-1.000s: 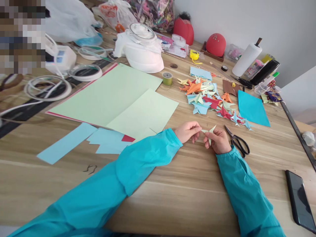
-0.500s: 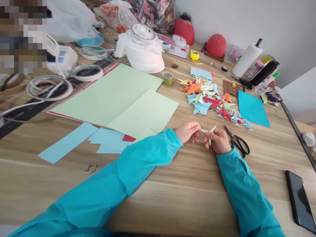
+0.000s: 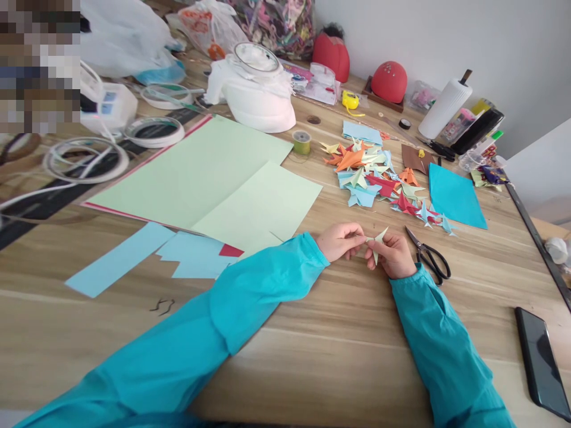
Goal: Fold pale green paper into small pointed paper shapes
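At far left of the wooden table (image 3: 312, 356), rolls of white tape (image 3: 87, 159) lie loose. Next along, light blue offcuts (image 3: 120, 258), one notched along its edge, sit flat just below two large pale green sheets (image 3: 200, 172). The sheets look mostly whole, so plenty of stock seems unused.

Centre: left hand (image 3: 339, 241) rests on the table, thumb and forefinger pinched narrow on one point of a small folded green piece (image 3: 376, 241). Right hand (image 3: 395, 255) is closed on the other side of the same piece, fingers curled round its body. Piece is held just above the tabletop between both hands. It has pointed tips; fold detail too small to read. Probably near finished, judging by its likeness to the others.

Beyond the hands, a pile of folded shapes (image 3: 375, 175) in orange, red, blue and green: a good many already made. Black scissors (image 3: 430, 258) lie just beside the right hand, untouched. Further right, a teal sheet (image 3: 455, 196), uncut. Far right edge, a dark phone (image 3: 539, 362), face up.
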A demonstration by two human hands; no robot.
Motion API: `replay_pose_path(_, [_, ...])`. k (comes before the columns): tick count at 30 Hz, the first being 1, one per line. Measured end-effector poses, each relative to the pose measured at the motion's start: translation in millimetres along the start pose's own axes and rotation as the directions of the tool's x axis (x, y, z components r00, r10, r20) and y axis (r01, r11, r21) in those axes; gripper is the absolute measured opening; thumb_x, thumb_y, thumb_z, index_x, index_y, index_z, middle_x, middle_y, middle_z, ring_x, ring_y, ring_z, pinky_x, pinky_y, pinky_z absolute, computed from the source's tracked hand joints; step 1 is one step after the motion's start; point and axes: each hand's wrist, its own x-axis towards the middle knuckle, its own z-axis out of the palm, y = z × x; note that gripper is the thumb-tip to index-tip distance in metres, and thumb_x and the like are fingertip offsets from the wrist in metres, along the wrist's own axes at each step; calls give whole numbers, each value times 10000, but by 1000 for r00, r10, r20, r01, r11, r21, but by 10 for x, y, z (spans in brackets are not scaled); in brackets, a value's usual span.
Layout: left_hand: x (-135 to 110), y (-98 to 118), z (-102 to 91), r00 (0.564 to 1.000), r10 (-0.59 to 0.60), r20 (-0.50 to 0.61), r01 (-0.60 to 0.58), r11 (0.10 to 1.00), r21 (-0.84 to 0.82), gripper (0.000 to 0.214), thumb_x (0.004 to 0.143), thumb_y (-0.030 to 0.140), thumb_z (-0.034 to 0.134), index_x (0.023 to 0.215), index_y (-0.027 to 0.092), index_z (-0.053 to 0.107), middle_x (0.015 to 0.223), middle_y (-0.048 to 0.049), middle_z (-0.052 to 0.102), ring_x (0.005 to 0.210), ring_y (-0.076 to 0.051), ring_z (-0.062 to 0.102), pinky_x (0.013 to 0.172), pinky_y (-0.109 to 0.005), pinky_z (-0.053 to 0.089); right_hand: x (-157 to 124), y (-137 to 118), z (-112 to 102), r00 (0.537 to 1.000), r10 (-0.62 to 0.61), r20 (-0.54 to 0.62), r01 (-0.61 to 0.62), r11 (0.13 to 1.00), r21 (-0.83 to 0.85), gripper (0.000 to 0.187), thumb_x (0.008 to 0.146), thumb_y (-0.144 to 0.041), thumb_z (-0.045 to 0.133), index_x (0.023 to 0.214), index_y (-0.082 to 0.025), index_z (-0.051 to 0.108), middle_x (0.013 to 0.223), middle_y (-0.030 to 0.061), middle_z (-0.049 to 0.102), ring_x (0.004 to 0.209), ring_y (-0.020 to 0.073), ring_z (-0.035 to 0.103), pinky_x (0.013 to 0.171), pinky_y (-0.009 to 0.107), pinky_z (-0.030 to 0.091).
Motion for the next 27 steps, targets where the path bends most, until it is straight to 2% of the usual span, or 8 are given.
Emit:
replay_pose_path(6, [-6, -10, 2, 1000, 2, 17, -3, 998, 64, 232, 785, 366, 520, 728, 142, 504, 543, 39, 496, 454, -68, 458, 421, -180, 393, -3, 13, -11, 1000, 1, 15, -1, 1000, -17, 191, 669, -292, 705, 666, -115, 636, 527, 15, 644, 358, 112, 558, 324, 189, 444])
replay_pose_path(17, [8, -2, -8, 998, -49, 46, 50, 998, -26, 207, 780, 322, 531, 690, 140, 494, 533, 34, 500, 437, -71, 464, 394, -179, 386, -10, 12, -14, 1000, 5, 15, -5, 1000, 19, 186, 658, -286, 709, 660, -126, 615, 522, 17, 647, 346, 113, 551, 312, 189, 438])
replay_pose_path(23, [-24, 46, 4, 1000, -22, 19, 21, 997, 68, 231, 764, 352, 555, 682, 145, 492, 497, 41, 479, 447, -75, 464, 406, -174, 378, -20, 19, -28, 998, -3, 67, 3, 1000, -12, 172, 677, -284, 695, 681, -123, 633, 536, 17, 650, 366, 118, 568, 331, 194, 449])
replay_pose_path(27, [-21, 25, 8, 999, -7, 34, 5, 998, 67, 238, 764, 351, 552, 663, 144, 491, 487, 46, 468, 444, -69, 452, 408, -168, 368, -20, 29, -27, 996, -11, 91, 14, 999, -35, 172, 681, -289, 693, 694, -126, 639, 554, 17, 659, 374, 118, 573, 337, 197, 453])
